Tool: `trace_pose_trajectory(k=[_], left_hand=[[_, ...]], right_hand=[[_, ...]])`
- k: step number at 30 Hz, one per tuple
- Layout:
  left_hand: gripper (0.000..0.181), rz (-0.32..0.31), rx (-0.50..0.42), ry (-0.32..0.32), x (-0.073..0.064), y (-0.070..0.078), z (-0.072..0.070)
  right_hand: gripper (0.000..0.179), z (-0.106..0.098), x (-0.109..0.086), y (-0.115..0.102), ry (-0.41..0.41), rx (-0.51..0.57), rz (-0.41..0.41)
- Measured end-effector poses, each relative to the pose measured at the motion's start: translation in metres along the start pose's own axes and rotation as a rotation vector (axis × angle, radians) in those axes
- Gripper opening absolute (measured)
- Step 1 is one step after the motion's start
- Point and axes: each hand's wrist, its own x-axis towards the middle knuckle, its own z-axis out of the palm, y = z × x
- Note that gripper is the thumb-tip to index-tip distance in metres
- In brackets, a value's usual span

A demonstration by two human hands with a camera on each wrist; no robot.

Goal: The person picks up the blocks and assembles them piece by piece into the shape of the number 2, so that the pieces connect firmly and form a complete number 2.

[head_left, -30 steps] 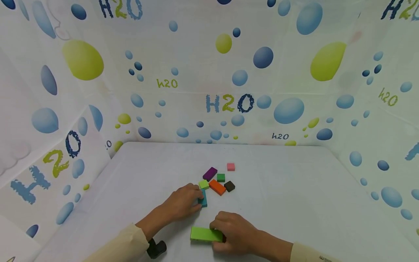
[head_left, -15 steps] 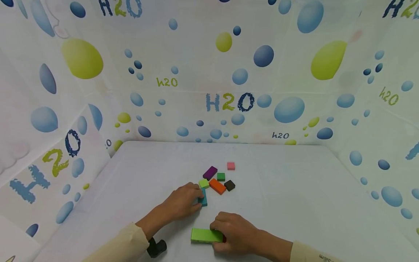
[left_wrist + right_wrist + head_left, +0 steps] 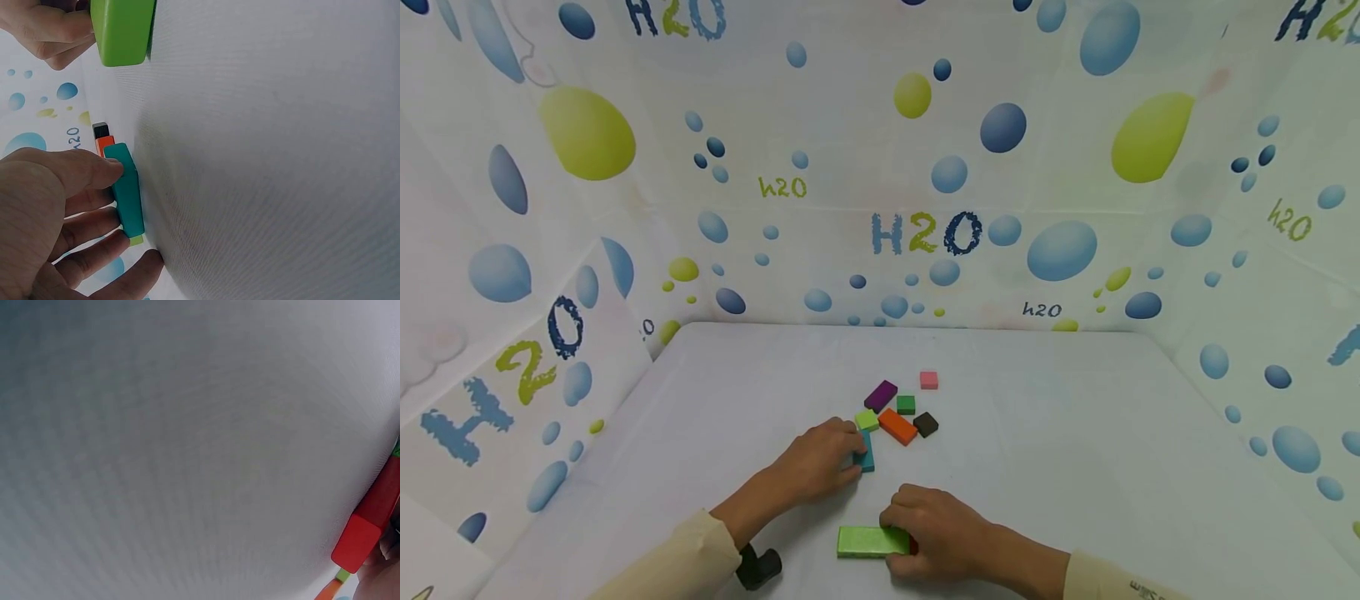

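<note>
My left hand [image 3: 818, 464] pinches a teal block [image 3: 127, 190] on the white tabletop, thumb on one side and fingers along the other. Touching or very near its far end is a small lime block [image 3: 867, 420]. Closer to the front, my right hand [image 3: 938, 533] holds a long light-green block [image 3: 861, 542] by its right end, with thumb and fingers on either side. A red block [image 3: 356, 542] lies by the same hand in the right wrist view; only a sliver of it shows from the head. How the red and green blocks meet is hidden by the fingers.
Beyond the left hand lie an orange block [image 3: 898, 427], a dark brown block [image 3: 927, 424], a green block [image 3: 906, 405], a purple block [image 3: 881, 396] and a pink block [image 3: 928, 381]. A patterned curtain [image 3: 820, 250] borders the table [image 3: 1060, 467] at the back and sides.
The light-green block in my right hand has turned slightly, its left end coming a little toward the front. My left hand and the teal block have stayed in place.
</note>
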Motion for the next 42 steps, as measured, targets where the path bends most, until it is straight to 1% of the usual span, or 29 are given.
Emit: trace_pose_trajectory(k=[14, 23, 31, 34, 42], left_hand=[[0.017, -0.004, -0.012, -0.002, -0.001, 0.003, 0.000], [0.017, -0.014, -0.001, -0.008, -0.001, 0.004, 0.000], [0.020, -0.023, -0.004, -0.021, 0.001, 0.003, 0.000], [0.023, -0.031, -0.010, -0.027, 0.001, 0.004, 0.000], [0.021, -0.030, -0.009, -0.014, 0.000, 0.004, 0.002]], right_hand=[[0.021, -0.005, -0.001, -0.005, -0.067, 0.009, 0.058], [0.028, -0.008, -0.002, -0.008, -0.140, 0.024, 0.152], [0.032, -0.014, 0.003, -0.008, -0.229, 0.026, 0.229], [0.033, -0.016, 0.003, -0.010, -0.237, 0.039, 0.246], [0.039, -0.017, 0.003, -0.011, -0.252, 0.076, 0.271]])
